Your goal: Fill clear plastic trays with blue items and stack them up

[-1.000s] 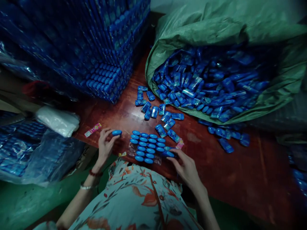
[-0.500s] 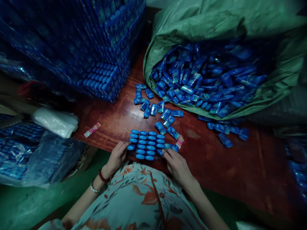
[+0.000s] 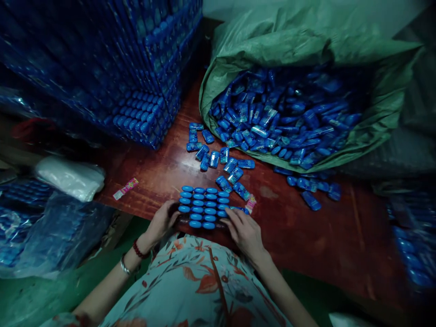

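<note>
A neat block of small blue oval pieces [image 3: 203, 206] lies in rows at the near edge of the red-brown table [image 3: 306, 227]. My left hand [image 3: 162, 220] rests against the block's left side, fingers touching the outer pieces. On the block's right lower corner lies my right hand [image 3: 242, 229], fingertips on the pieces there. Neither hand lifts anything. Loose blue wrapped packets [image 3: 225, 161] are scattered just beyond the block.
A green sack [image 3: 299, 45] full of blue packets lies open at the back right. A tall stack of packed blue trays [image 3: 136, 68] stands at the back left. A white bag [image 3: 70, 177], a pink wrapper [image 3: 125, 188] and plastic-wrapped blue goods [image 3: 41, 227] sit left.
One second ago my left hand held a single blue piece to the left of the block. That piece has joined the block, and both hands now press against its sides.
</note>
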Tool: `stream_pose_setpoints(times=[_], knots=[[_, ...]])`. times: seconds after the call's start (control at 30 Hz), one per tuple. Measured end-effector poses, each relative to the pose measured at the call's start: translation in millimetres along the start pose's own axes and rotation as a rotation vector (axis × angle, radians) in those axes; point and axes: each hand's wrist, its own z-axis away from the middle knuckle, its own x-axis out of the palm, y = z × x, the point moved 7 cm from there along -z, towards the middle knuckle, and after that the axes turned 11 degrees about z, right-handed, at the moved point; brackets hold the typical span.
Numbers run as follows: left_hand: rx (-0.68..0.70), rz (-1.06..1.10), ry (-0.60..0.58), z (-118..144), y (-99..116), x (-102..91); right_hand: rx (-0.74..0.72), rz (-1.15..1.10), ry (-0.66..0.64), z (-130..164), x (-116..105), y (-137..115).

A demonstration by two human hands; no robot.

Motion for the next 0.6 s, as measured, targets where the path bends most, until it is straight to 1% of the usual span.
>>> stream_pose_setpoints(times=[0.07,0.1,0.13,0.17,0.2,0.23,0.27,0.33,0.37,0.4,0.43,0.47,0.5,0.57,0.6], knots=[[0.008,0.029,0.083,-8.0,1.5,-12.9,0.174,-0.135,0.114,-7.7,-4.1,25.7],[0.012,0.037,0.118,-17.2,4.0,-19.5,0.254,-0.19,0.127,-15.5,-2.1,38.3],[0.009,0.041,0.152,-30.3,6.5,-25.5,0.312,-0.228,0.105,-26.5,2.7,48.6],[-0.006,0.039,0.177,-47.2,8.5,-29.4,0.341,-0.246,0.052,-40.3,9.4,55.6],[-0.043,0.031,0.194,-67.3,8.7,-30.9,0.337,-0.238,-0.021,-55.9,17.1,58.7],[-0.081,0.017,0.187,-89.6,8.4,-28.4,0.304,-0.204,-0.114,-71.9,25.8,58.3],[-0.12,0.001,0.107,-113.4,7.0,-18.5,0.261,-0.149,-0.216,-86.8,34.6,55.7],[-0.188,-0.048,-0.093,-156.6,2.1,9.9,0.165,-0.022,-0.413,-109.2,50.3,48.2],[-0.201,-0.087,-0.181,-174.3,-0.1,24.7,0.123,0.027,-0.489,-116.3,55.7,45.0],[-0.209,-0.142,-0.244,-188.8,-2.6,37.5,0.089,0.054,-0.546,-120.5,59.2,43.3],[-0.208,-0.188,-0.287,-200.2,-4.6,48.0,0.07,0.058,-0.577,-122.3,60.0,43.6],[-0.202,-0.224,-0.311,-208.6,-6.3,55.4,0.068,0.041,-0.572,-122.0,57.9,46.4],[-0.196,-0.246,-0.324,-213.7,-8.1,59.6,0.082,0.004,-0.532,-119.5,52.7,51.6],[-0.173,-0.232,-0.355,-213.6,-11.9,59.7,0.171,-0.127,-0.364,-105.8,34.6,68.8],[-0.145,-0.199,-0.362,-208.6,-13.4,55.0,0.239,-0.223,-0.263,-93.4,23.8,79.2]])
